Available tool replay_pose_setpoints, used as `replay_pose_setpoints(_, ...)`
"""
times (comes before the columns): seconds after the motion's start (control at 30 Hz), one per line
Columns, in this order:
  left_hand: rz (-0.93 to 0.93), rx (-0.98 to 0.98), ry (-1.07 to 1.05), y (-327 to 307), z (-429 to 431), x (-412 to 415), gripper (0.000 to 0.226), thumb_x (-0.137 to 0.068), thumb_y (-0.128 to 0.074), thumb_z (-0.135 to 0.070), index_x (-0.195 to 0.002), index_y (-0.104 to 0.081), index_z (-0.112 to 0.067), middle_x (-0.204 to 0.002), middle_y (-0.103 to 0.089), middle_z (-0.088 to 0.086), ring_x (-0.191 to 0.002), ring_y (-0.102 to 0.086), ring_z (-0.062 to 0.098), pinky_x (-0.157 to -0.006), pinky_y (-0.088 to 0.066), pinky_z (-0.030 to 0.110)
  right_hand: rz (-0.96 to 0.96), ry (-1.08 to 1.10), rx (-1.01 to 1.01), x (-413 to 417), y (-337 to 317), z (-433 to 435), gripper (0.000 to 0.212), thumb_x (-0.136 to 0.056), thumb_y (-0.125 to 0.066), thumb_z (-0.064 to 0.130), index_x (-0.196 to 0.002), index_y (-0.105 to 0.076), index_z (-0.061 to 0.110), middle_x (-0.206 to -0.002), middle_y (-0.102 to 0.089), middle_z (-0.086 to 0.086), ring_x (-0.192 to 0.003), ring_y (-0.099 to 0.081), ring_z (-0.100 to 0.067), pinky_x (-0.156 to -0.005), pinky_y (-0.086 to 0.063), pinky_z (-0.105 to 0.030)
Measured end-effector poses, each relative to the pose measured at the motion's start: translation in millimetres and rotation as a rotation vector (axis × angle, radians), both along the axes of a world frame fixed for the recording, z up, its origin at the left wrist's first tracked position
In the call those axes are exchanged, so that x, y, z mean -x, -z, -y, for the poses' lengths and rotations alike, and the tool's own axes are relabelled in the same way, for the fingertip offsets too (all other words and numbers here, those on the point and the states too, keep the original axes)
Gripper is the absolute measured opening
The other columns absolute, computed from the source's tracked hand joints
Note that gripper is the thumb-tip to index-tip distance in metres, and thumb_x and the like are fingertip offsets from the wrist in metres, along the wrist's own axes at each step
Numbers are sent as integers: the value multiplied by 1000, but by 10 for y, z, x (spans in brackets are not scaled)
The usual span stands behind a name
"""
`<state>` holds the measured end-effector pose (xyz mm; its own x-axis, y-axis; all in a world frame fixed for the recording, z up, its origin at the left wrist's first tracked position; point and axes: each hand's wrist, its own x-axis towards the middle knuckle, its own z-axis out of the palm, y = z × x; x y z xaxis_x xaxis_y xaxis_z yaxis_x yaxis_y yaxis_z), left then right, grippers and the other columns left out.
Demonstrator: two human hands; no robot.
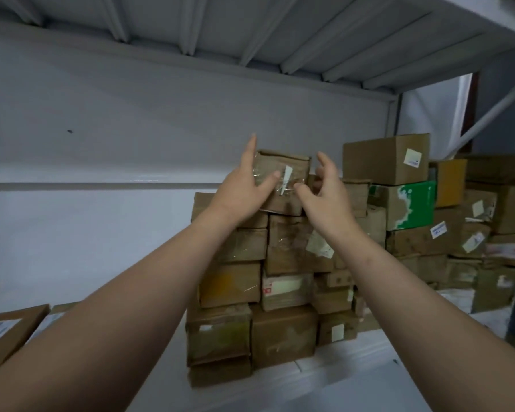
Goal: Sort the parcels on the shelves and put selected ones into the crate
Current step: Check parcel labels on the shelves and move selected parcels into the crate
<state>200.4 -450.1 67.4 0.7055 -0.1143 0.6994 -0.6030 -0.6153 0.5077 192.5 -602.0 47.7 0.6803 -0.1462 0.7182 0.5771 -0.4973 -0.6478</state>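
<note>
A small brown cardboard parcel (pixel 286 176), wrapped in clear tape, sits on top of a tall stack of cardboard parcels (pixel 280 281) on the white shelf (pixel 280 391). My left hand (pixel 244 185) lies against the parcel's left side, fingers straight up and thumb across its front. My right hand (pixel 324 188) is at the parcel's right side with loosely curved fingers, its thumb near the front face; whether it touches the box I cannot tell. No crate is in view.
More parcels are piled to the right, among them a large brown box (pixel 384 159) and a green-and-white box (pixel 408 203). A flat parcel with a label (pixel 6 331) lies at the left edge. The underside of the upper shelf (pixel 250 34) is close overhead.
</note>
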Motion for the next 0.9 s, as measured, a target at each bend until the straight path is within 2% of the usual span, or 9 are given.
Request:
replay_pose_setpoints(0.07,-5,18,-17,-10,51,-23,77,-94,-51,-47,-153,-3,-33,-151,-38,7,-134,-41,24,-95,-34,27,-27,-21,17,-25,-4,22,67,-92,-57,19,-150,-24,29,-145,-41,-3,-136,-32,-19,-114,-30,-38)
replay_pose_setpoints(0.17,-16,122,13,24,101,-87,70,-93,-54,-46,-151,-19,-30,-150,-38,3,-136,-38,19,-107,-33,30,-26,-112,-21,-65,1,41,63,-92,-56,17,-146,-29,32,-133,-44,16,-132,-37,-19,-112,-33,-41)
replay_pose_setpoints(0.27,17,231,12,81,148,-82,66,-90,-57,-47,-147,-28,-27,-146,-40,1,-132,-40,17,-110,-36,39,-38,-219,-152,-56,-4,75,58,-93,-57,15,-142,-32,35,-131,-45,14,-107,-54,-13,-90,-49,-29)
replay_pose_setpoints(0.33,67,281,-2,121,192,-11,68,-91,-57,-47,-147,-26,-26,-146,-38,1,-133,-38,17,-110,-36,42,-34,-285,-228,-51,2,93,56,-96,-55,16,-143,-31,33,-129,-46,8,-99,-55,-10,-79,-50,-22)
replay_pose_setpoints(0.5,245,331,-49,206,237,256,62,-95,-54,-38,-148,-26,-24,-129,-33,-3,-131,-31,17,-108,-30,30,5,-404,-345,39,37,48,43,-95,-53,31,-137,-51,24,-133,-52,-4,-115,-59,-18,-92,-55,-39)
replay_pose_setpoints(0.6,333,426,44,283,191,421,52,-95,-55,-35,-141,-34,-26,-125,-33,-5,-125,-38,5,-108,-36,28,55,-498,-422,181,69,-7,29,-99,-50,18,-127,-57,20,-122,-63,-2,-109,-64,-13,-88,-55,-33)
replay_pose_setpoints(0.67,362,518,149,355,136,519,44,-92,-57,-38,-130,-36,-31,-128,-36,-4,-120,-43,-5,-103,-43,27,74,-631,-491,326,76,-75,22,-96,-49,26,-116,-58,26,-113,-65,3,-103,-66,-10,-80,-55,-28)
replay_pose_setpoints(0.77,350,677,264,445,40,659,41,-84,-59,-47,-116,-35,-37,-132,-43,-3,-119,-51,5,-97,-50,34,88,-780,-509,540,54,-217,36,-92,-36,43,-109,-59,21,-107,-67,4,-97,-65,-8,-76,-52,-24)
replay_pose_setpoints(0.9,345,870,287,490,-133,814,40,-80,-63,-44,-102,-35,-26,-127,-48,4,-109,-59,6,-80,-51,23,139,-633,-397,643,76,-398,12,-95,-56,20,-95,-66,28,-117,-62,-4,-110,-60,-15,-92,-53,-34)
